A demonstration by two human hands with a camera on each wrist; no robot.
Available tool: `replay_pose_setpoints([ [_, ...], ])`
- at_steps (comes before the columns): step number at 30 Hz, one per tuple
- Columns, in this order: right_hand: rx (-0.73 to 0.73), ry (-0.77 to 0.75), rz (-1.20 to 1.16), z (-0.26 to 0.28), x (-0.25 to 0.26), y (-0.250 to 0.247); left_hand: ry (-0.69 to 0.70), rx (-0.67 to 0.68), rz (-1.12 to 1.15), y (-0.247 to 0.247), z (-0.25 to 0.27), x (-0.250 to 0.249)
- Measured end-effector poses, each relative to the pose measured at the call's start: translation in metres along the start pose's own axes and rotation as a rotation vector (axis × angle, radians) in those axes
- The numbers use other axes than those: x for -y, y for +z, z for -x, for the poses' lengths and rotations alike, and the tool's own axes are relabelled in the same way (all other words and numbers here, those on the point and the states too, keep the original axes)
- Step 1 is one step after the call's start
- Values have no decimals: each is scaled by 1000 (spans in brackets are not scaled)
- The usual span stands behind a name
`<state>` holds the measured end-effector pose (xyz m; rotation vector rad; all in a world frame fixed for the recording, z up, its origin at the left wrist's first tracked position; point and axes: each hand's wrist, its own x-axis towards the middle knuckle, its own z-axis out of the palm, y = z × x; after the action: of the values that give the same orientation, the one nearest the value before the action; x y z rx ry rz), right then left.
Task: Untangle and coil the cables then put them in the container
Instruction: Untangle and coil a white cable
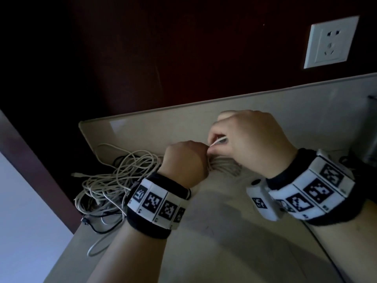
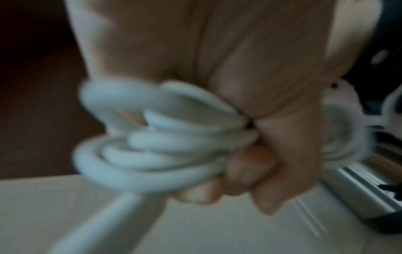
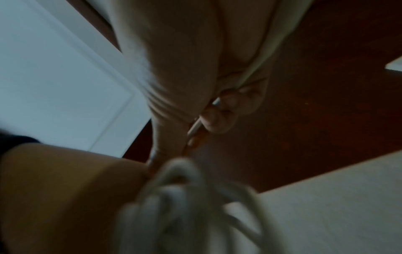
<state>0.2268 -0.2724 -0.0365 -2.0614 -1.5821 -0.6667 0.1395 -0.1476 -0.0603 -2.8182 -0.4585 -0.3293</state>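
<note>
From the head view, the left hand point(image 1: 184, 160) is curled round a small white coil point(image 1: 225, 167) held just above the table point(image 1: 224, 211), and the right hand point(image 1: 251, 139) pinches the cable's loose end point(image 1: 219, 141) just beside it. That end runs from lower left up to the right. Judging by this, one cable is nearly wound. The tangled heap of white and dark cables point(image 1: 110, 184) at the near left of the table is untouched, and the container is not clearly in view.

In the left wrist view, the left hand point(image 2: 250, 120) grips the coil point(image 2: 156, 147), whose loops bulge out left and right of the fist, its long axis lying across the frame.

The right wrist view is blurred: fingertips point(image 3: 230, 103) nip the thin white end point(image 3: 196, 127), which slants downward toward the coil point(image 3: 185, 197).
</note>
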Motion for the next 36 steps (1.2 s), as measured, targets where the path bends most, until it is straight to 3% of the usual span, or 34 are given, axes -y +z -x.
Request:
replay_pose_setpoints([
  [2, 52, 110, -71, -1, -11, 1, 86, 34, 25, -3, -2, 2],
  [5, 136, 194, -365, -3, -23, -3, 151, 39, 162, -9, -4, 4],
  [10, 105, 217, -861, -7, -31, -13, 203, -125, 839, -19, 4, 12],
  [14, 210, 267, -976, -6, -29, -18, 276, -145, 1103, -29, 12, 13],
  [17, 220, 305, -917, -6, -25, -18, 121, -232, 1284, -28, 8, 15],
  [19, 176, 283, -697, -5, -19, -15, -63, -292, 1357, -25, 3, 15],
  [23, 109, 89, -133, 1, -4, -6, -313, -303, 1270, -17, -4, 11],
  [28, 109, -30, 23, 3, 6, -10, -357, -302, 916, -1, -10, 19],
  [31, 14, -74, -57, 1, 14, -9, -334, -265, 599, 6, -11, 13],
  [34, -104, -29, -261, 0, 10, -3, -323, -300, 537, 5, -11, 10],
  [36, -92, 16, -406, 0, 6, -3, -340, -341, 572, 3, -10, 14],
])
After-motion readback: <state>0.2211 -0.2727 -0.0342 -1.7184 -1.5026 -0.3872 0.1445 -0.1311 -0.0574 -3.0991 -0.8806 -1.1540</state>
